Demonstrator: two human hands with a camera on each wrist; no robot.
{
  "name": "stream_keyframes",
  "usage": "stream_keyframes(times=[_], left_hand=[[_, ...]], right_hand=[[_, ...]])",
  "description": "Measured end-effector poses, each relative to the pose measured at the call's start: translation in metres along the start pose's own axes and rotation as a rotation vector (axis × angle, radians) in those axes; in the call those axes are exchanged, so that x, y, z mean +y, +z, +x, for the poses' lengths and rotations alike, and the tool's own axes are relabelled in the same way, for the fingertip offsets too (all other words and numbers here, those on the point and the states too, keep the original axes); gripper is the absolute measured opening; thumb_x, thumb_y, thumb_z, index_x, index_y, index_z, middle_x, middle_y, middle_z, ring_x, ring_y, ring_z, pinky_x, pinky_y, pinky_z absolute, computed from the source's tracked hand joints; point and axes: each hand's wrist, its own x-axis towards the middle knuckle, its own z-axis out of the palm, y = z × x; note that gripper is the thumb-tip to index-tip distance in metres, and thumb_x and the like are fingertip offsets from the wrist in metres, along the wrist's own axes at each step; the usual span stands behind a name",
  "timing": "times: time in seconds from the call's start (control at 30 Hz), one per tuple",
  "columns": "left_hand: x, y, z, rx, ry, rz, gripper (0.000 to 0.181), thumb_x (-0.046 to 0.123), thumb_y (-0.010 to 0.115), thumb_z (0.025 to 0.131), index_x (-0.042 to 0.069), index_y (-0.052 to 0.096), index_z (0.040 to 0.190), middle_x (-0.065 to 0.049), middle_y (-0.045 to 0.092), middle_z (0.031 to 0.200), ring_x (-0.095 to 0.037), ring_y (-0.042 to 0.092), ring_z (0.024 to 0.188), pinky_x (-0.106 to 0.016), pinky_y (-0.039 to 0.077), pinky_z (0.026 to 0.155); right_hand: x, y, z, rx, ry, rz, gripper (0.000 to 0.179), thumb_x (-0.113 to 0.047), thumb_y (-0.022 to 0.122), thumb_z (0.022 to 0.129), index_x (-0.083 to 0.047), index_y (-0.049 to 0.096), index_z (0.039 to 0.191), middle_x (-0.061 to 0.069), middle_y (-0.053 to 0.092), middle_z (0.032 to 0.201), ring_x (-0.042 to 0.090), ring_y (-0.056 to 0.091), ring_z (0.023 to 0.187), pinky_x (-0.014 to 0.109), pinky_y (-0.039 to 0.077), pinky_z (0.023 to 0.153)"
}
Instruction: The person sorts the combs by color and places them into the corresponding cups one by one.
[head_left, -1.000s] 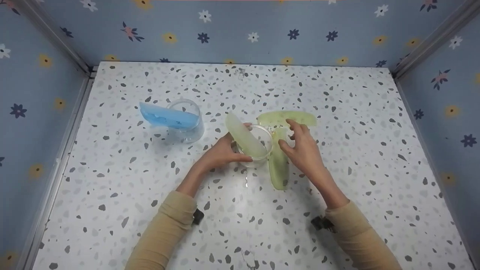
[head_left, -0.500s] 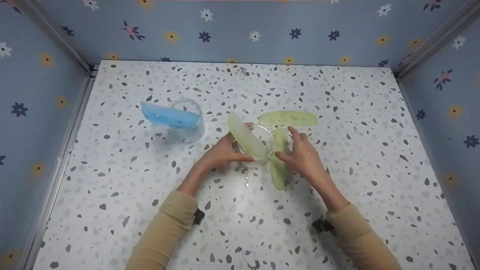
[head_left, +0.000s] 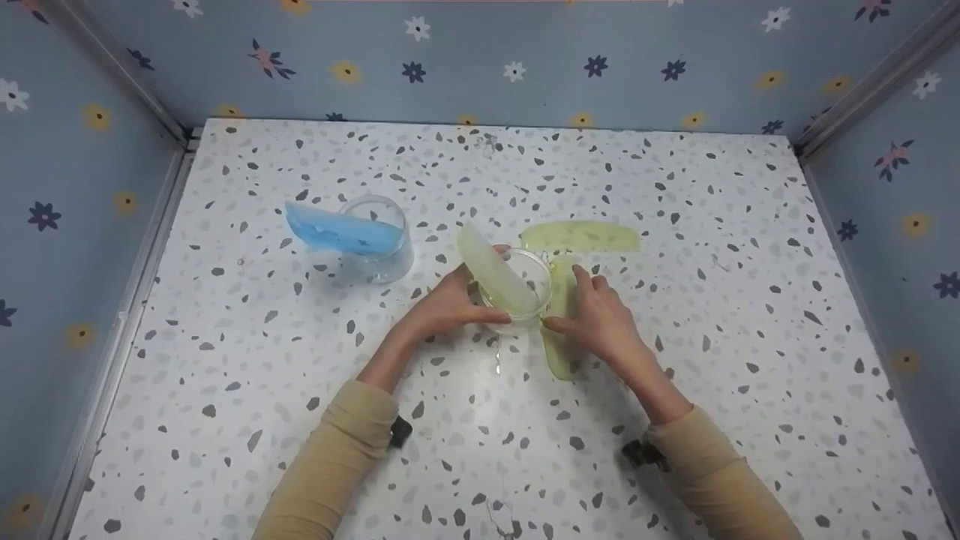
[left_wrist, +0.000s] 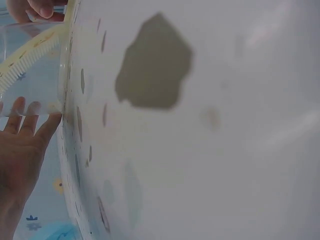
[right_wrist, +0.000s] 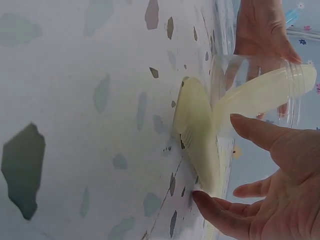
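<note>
My left hand (head_left: pixel 446 304) holds a clear plastic jar (head_left: pixel 535 271) from its left side, thumb in front and fingers behind. A pale green comb (head_left: pixel 491 270) leans inside it, one end sticking out above the rim; its teeth show in the left wrist view. Just right of the jar, a second green comb (head_left: pixel 560 356) lies on the table, partly hidden by my right hand (head_left: pixel 606 319). That hand's thumb and fingers are spread apart over this comb. In the right wrist view the thumb overlaps the jar and the fingertips are right at the end of the lying comb (right_wrist: pixel 197 125).
A third green comb (head_left: pixel 581 235) lies crosswise behind the jar, to its right. At the back left stands another clear jar (head_left: pixel 391 268) with a long blue piece (head_left: pixel 345 231) slanting out over its rim. Flower-patterned walls (head_left: pixel 480 60) enclose the speckled table (head_left: pixel 480 465).
My right hand has come down and toward me, from above the far end of the lying comb to around its middle. The left hand and jar have stayed in place.
</note>
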Motion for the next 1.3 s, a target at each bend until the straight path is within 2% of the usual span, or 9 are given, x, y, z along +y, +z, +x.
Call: stream_keyframes(times=[0.4,0.7,0.97,1.3], left_hand=[[0.0019,-0.0001,0.0008,0.002,0.007,-0.005,0.105,0.044,0.091,0.074,0.039,0.031,0.160,0.005,0.045,0.160,-0.018,0.045,0.148,-0.047,0.029,0.129],[0.0028,0.0009,0.0008,0.010,-0.010,-0.026,0.104,0.039,0.092,0.073,0.041,0.033,0.159,0.007,0.044,0.162,-0.019,0.040,0.152,-0.046,0.026,0.130],[0.0017,0.0013,0.0003,0.008,-0.008,-0.031,0.103,0.038,0.091,0.075,0.038,0.033,0.159,0.006,0.043,0.163,-0.021,0.039,0.152,-0.048,0.027,0.130],[-0.0003,0.0005,-0.0002,0.008,0.000,-0.008,0.103,0.041,0.090,0.075,0.040,0.032,0.159,0.006,0.043,0.163,-0.021,0.040,0.152,-0.049,0.025,0.130]], right_hand=[[-0.0045,0.0031,-0.0003,-0.018,0.002,-0.070,0.112,-0.047,0.087,0.076,-0.006,0.026,0.161,0.031,0.045,0.144,0.049,0.054,0.125,0.063,0.055,0.097],[-0.0063,0.0063,-0.0004,0.005,0.011,-0.103,0.103,-0.043,0.085,0.074,-0.006,0.033,0.154,0.027,0.047,0.134,0.046,0.055,0.117,0.061,0.057,0.089],[-0.0071,0.0076,0.0008,0.002,0.018,-0.105,0.100,-0.038,0.082,0.074,-0.005,0.033,0.155,0.027,0.046,0.137,0.047,0.056,0.117,0.062,0.057,0.090],[-0.0098,0.0081,0.0022,-0.032,0.036,-0.110,0.106,-0.036,0.081,0.073,-0.004,0.028,0.159,0.028,0.043,0.144,0.049,0.057,0.119,0.062,0.056,0.095]])
